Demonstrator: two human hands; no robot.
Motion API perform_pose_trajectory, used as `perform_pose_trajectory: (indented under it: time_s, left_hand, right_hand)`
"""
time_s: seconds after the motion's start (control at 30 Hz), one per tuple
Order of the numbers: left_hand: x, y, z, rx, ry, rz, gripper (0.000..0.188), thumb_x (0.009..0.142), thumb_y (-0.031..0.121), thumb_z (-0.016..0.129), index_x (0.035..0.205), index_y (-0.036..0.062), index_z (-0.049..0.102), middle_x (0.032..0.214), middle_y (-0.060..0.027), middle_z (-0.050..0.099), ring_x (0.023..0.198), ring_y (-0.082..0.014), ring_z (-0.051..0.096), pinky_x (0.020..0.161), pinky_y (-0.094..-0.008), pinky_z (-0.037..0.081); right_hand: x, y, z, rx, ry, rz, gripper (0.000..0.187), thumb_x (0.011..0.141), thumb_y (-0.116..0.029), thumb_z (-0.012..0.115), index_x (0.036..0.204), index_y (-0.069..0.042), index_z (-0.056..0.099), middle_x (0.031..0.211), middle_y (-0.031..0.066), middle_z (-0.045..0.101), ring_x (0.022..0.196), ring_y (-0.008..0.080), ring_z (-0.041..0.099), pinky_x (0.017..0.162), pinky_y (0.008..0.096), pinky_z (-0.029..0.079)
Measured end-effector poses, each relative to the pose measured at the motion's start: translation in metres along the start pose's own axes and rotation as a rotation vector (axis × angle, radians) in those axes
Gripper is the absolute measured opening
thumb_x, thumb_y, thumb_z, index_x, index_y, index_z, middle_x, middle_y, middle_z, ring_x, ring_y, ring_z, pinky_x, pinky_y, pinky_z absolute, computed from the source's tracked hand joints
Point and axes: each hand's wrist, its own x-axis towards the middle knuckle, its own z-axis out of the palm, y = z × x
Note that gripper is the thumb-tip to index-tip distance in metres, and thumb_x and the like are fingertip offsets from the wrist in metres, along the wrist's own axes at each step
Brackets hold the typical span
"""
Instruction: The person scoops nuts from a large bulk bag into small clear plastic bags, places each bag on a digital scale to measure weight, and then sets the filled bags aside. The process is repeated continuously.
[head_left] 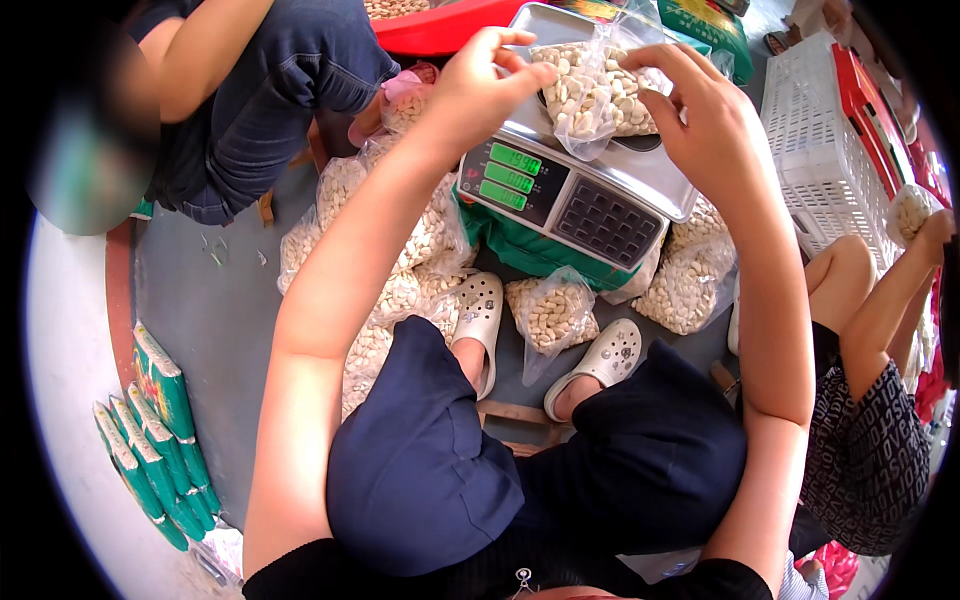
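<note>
A clear plastic bag of pale, flat seeds (590, 95) lies on the steel pan of a digital scale (515, 185). My left hand (490, 80) is at the bag's left side, fingers apart and fingertips close to the plastic. Over the right side curves my right hand (695, 110), its fingers spread and the tips at the bag's edge. Neither hand visibly grips the plastic; whether the fingertips touch it is hard to tell. The bag's loose top points away from me. Lit green displays and a dark keypad face me on the scale.
Filled seed bags (425, 235) crowd the floor left of the scale; another bag (550, 315) lies between my shoes. Green packages (155, 440) are stacked at left. A white crate (820, 140) stands at right. People sit on both sides; the right one's hand holds a bag (908, 212).
</note>
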Motion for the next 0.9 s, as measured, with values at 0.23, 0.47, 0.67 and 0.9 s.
perform_pose_trajectory:
  time_s: [0.23, 0.47, 0.67, 0.9]
  left_hand:
    - [0.024, 0.001, 0.037, 0.172, -0.175, -0.061, 0.050, 0.083, 0.023, 0.074, 0.123, -0.0008, 0.054, 0.087, -0.0029, 0.064, 0.078, -0.0114, 0.059, 0.075, -0.0258, 0.050]
    - [0.014, 0.017, 0.044, 0.240, -0.008, -0.027, 0.067, 0.082, 0.038, 0.074, 0.129, -0.0015, 0.048, 0.085, -0.0035, 0.064, 0.078, -0.0144, 0.062, 0.074, -0.0290, 0.050]
    - [0.022, 0.015, 0.054, 0.389, -0.040, 0.067, 0.059, 0.087, 0.026, 0.065, 0.133, -0.0020, 0.043, 0.080, -0.0072, 0.065, 0.066, -0.0197, 0.065, 0.062, -0.0326, 0.051]
    - [0.020, 0.001, 0.047, -0.398, -0.051, -0.030, 0.035, 0.096, 0.004, 0.053, 0.130, 0.0005, 0.043, 0.083, -0.0098, 0.065, 0.070, -0.0127, 0.064, 0.062, -0.0264, 0.055]
  right_hand:
    - [0.031, 0.047, 0.055, -0.247, 0.057, 0.009, 0.034, 0.088, -0.008, 0.057, 0.119, -0.017, 0.052, 0.103, 0.0084, 0.066, 0.087, 0.0333, 0.065, 0.070, 0.0423, 0.052]
    - [0.018, 0.046, 0.018, -0.204, 0.173, -0.023, 0.008, 0.087, -0.008, 0.060, 0.094, -0.009, 0.061, 0.089, 0.0084, 0.065, 0.080, 0.0291, 0.065, 0.068, 0.0368, 0.051]
    - [0.013, 0.032, 0.015, -0.174, 0.062, 0.157, 0.020, 0.088, -0.022, 0.062, 0.106, -0.015, 0.059, 0.091, 0.0113, 0.067, 0.080, 0.0312, 0.066, 0.068, 0.0409, 0.052]
    - [0.020, 0.063, 0.058, -0.260, -0.169, 0.262, 0.024, 0.090, -0.031, 0.060, 0.102, -0.010, 0.060, 0.084, 0.0181, 0.069, 0.081, 0.0361, 0.068, 0.070, 0.0467, 0.053]
